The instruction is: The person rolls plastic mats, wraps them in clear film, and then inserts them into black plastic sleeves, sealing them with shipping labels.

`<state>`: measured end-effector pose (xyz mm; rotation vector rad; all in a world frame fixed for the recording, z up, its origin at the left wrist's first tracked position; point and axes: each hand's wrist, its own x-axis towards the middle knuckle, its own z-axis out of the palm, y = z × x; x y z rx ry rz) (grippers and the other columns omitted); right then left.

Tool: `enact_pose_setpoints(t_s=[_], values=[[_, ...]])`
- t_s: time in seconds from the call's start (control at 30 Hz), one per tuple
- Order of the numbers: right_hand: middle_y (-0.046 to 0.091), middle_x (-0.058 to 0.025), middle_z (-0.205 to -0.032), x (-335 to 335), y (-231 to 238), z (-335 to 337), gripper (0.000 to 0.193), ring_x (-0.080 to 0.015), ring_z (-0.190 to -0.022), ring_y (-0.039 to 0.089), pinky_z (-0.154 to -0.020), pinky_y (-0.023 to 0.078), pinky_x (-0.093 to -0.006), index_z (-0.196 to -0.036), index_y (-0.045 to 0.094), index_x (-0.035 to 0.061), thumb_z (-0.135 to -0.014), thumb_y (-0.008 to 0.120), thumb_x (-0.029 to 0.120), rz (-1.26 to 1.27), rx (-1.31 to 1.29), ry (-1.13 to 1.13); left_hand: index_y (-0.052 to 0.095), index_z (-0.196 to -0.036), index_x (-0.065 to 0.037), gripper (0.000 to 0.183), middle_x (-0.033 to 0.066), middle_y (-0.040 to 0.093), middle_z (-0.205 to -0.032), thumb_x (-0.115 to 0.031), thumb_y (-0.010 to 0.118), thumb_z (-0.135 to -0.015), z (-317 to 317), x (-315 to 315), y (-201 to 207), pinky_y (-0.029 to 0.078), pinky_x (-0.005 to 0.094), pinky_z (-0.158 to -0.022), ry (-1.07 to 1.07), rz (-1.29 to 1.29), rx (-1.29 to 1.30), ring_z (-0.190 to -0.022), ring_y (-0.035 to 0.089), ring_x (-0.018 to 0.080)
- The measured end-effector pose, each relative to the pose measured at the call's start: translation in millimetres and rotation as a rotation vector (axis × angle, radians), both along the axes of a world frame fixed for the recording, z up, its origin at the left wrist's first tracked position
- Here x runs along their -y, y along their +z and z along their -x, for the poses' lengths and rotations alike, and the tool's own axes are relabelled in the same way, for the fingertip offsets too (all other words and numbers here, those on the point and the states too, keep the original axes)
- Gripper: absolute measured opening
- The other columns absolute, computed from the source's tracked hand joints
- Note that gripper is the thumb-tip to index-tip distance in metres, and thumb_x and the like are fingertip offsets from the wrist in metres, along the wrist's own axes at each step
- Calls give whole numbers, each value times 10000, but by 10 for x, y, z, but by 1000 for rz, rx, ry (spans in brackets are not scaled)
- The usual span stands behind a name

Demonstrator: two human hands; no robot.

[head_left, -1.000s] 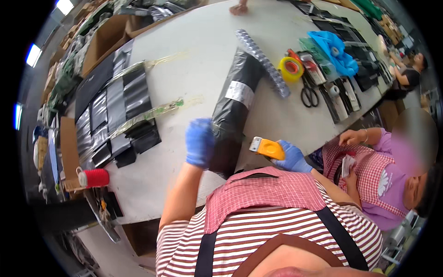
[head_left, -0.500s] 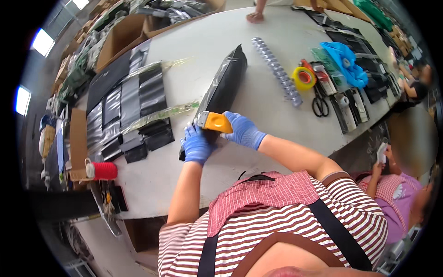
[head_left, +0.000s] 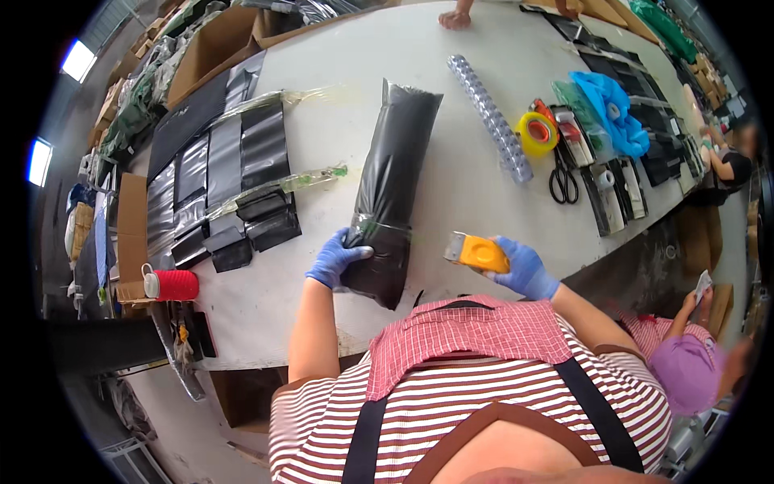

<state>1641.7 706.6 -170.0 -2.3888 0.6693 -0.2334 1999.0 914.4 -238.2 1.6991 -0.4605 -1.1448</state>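
Observation:
A long, filled black plastic package (head_left: 395, 161) lies on the table in front of me, its far end slightly to the right. A shiny, clear-looking band crosses its near part. My left hand (head_left: 337, 260), in a blue glove, grips the package's near left side with the thumb on top. My right hand (head_left: 526, 270), also gloved in blue, is closed around an orange hand tool (head_left: 482, 253) with a metal end. That tool is held to the right of the package, apart from it.
Flat black bags (head_left: 226, 165) with clear strips lie at the left, near a red spool (head_left: 173, 285). Toward the right are a bubble-wrap roll (head_left: 490, 117), yellow tape (head_left: 536, 133), black scissors (head_left: 563, 179) and blue plastic (head_left: 613, 113). Another person's hand (head_left: 455, 20) rests at the far edge.
The package has turned over and swung, showing a broad face. My right hand has moved right with the orange tool, away from the package. My left hand has shifted slightly left.

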Motion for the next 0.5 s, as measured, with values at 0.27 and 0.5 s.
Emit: enact_pose_setpoints(t_s=[0.27,0.5], values=[[656,-190,-1027,145,-93,-416,705,-364,-928,647,-790,537,-440,-1335,527,48,-751,794,340,123,21,80,245,-1517,-10,1163,255,314,-1533,-572,813,-672,1167,389,581,258,612,-1110,-312,-695,1415,-1419,324,409],[655,-202,-1134,-47,258,-1011,832,-367,-985,650,-872,533,-404,-1479,425,152,-763,793,363,61,-129,215,282,-1521,-110,1003,175,436,-1495,-413,813,-726,-33,254,426,337,521,-1104,-178,-384,813,-1338,452,383]])
